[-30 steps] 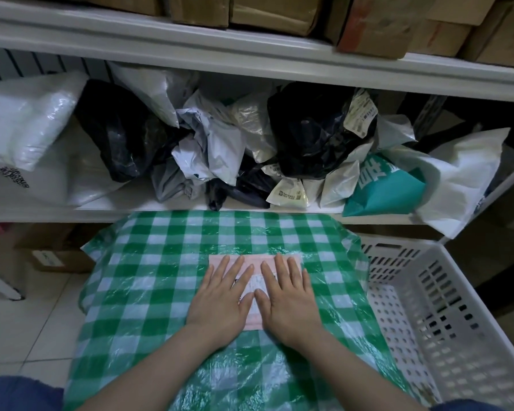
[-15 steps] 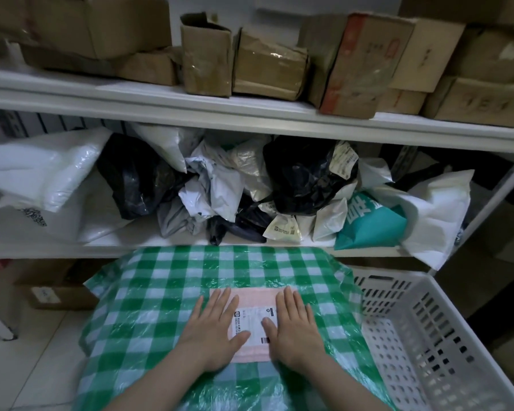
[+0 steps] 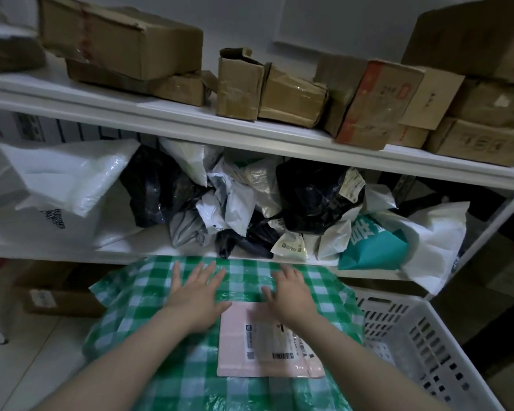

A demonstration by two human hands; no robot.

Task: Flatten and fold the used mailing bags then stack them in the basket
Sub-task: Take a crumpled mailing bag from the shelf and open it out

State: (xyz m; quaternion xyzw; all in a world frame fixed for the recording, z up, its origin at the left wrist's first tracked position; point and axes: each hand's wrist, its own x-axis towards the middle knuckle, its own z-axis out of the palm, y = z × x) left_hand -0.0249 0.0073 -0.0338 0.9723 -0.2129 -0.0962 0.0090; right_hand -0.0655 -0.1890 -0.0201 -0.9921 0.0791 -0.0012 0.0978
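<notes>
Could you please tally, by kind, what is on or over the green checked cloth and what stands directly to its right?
pink mailing bag: 1
hands: 2 (left hand, right hand)
white basket: 1
Total: 4

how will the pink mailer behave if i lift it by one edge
The pink mailing bag lies thin and flat, so it probably droops when lifted by one edge and weighs very little. It sits on the glossy green checked cloth, so a push would likely slide it.
</notes>
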